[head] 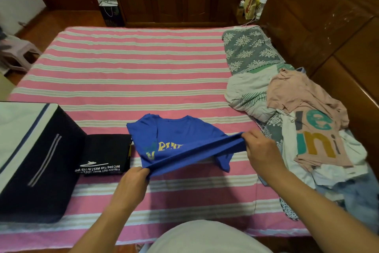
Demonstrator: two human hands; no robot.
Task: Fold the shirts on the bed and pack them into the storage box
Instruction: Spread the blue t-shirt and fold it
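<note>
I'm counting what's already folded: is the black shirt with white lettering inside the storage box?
No, the folded black shirt lies on the striped bedsheet beside the storage box.

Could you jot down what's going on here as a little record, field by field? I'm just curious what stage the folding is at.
In hand: blue shirt, its near edge lifted and stretched
Left hand: grips one end of that edge
Right hand: grips the other end
Already folded: black shirt, flat beside the storage box
Still waiting: heap of clothes on the right of the bed
Stage: fold under way, blue shirt not yet packed
</note>
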